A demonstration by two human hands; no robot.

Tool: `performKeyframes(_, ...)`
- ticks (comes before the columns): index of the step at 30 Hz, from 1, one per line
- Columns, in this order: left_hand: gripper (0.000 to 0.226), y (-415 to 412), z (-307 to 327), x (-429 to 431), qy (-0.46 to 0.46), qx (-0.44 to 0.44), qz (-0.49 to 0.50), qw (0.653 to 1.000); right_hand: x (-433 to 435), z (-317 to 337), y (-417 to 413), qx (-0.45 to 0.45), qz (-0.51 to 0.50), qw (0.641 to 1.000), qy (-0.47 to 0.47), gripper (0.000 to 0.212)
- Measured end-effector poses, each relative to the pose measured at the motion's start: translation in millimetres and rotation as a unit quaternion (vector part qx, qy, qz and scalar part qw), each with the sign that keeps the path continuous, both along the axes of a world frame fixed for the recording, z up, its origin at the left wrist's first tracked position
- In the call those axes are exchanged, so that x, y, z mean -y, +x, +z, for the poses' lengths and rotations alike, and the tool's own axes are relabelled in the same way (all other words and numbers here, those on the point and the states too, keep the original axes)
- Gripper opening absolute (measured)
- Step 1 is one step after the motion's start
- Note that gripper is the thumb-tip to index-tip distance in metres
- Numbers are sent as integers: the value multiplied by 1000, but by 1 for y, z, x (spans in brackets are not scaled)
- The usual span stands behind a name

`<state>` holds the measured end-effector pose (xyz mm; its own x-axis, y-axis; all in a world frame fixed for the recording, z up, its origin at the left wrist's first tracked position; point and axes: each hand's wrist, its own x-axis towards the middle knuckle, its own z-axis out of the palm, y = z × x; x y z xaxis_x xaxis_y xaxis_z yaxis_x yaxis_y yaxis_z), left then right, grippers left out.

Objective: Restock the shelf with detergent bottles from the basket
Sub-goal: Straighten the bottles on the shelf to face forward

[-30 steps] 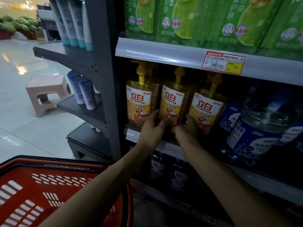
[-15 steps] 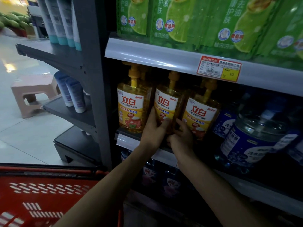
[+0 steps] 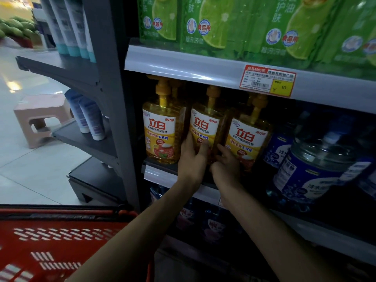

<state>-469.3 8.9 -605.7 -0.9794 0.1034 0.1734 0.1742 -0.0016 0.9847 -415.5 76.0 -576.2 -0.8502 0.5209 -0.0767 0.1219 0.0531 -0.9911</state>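
Three yellow pump detergent bottles stand in a row on the middle shelf (image 3: 156, 171). My left hand (image 3: 193, 159) grips the lower left side of the middle bottle (image 3: 205, 127). Against that bottle's lower right side, between it and the right bottle (image 3: 246, 139), my right hand (image 3: 225, 165) presses with curled fingers. The left bottle (image 3: 160, 131) stands apart, untouched. At the bottom left is the red basket (image 3: 50, 241); its inside is mostly out of view.
Green refill pouches (image 3: 203, 23) line the shelf above, with a price tag (image 3: 268, 81) on its rail. Large blue-labelled jugs (image 3: 317, 169) stand to the right. Tubes (image 3: 89, 117) sit on the grey end shelves at left; a pink stool (image 3: 38, 117) stands on the floor.
Both hands stayed on the middle bottle's base and shifted slightly closer together. The camera moved nearer the shelf, and the basket dropped lower in view.
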Motion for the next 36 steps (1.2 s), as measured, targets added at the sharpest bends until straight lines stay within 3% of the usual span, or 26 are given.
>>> performKeyframes(6, 75, -2, 1, -4, -16, -19, 20, 1000, 6, 0, 1, -3, 0, 1000, 14, 63)
performKeyframes(10, 87, -6, -9, -2, -48, -46, 19, 998, -2, 0, 4, 16, -7, 1000, 6, 71)
performKeyframes(18, 103, -6, -13, -2, -30, -35, 0, 999, -10, 2, 6, 15, 22, 1000, 6, 81)
performKeyframes(25, 93, 17, 0, 1, -57, -40, 3, 998, -17, -2, 2, -14, 4, 1000, 3, 74)
performKeyframes(36, 99, 18, 2, 7, -45, -7, 12, 999, -14, -8, -5, -18, 41, 999, -3, 81)
